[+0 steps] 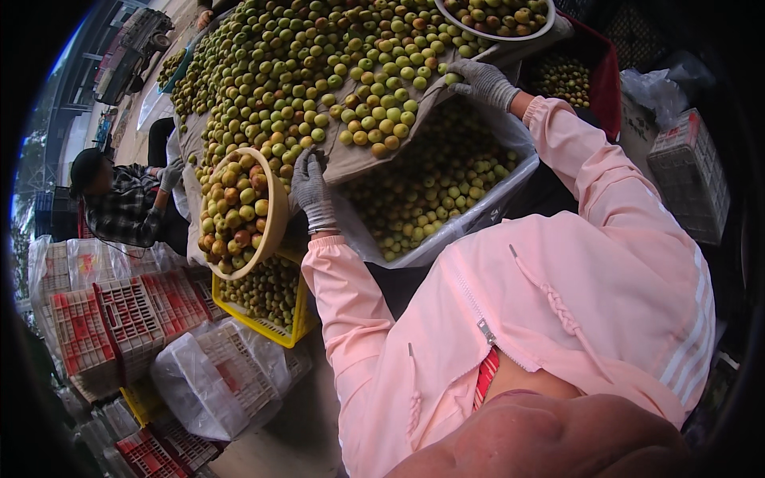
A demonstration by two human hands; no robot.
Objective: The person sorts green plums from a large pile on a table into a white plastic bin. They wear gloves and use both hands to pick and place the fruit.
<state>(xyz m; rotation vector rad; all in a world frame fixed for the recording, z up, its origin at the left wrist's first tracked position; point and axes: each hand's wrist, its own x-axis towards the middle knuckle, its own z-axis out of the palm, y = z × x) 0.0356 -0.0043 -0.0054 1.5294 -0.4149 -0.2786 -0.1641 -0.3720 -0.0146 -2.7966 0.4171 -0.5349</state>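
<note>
A broad heap of small green and reddish fruits [275,71] covers a cloth-topped table [352,162]. My left hand [312,182], in a grey knit glove, is at the cloth's near edge, just right of a tan bowl [280,209] full of redder fruits; its fingertips touch something dark, too small to name. My right hand [483,82], gloved alike, is at the cloth's right edge, its fingers around a green fruit [452,78]. Between the hands, below the cloth edge, stands a plastic-lined container [508,185] holding many fruits.
A yellow crate [257,327] of fruits stands under the bowl. A white bowl [547,28] lies at the table's far right, near a red container [609,77] of fruits. Stacked plastic crates [128,316] fill the left. A person in a checked shirt [122,203] sits at the left.
</note>
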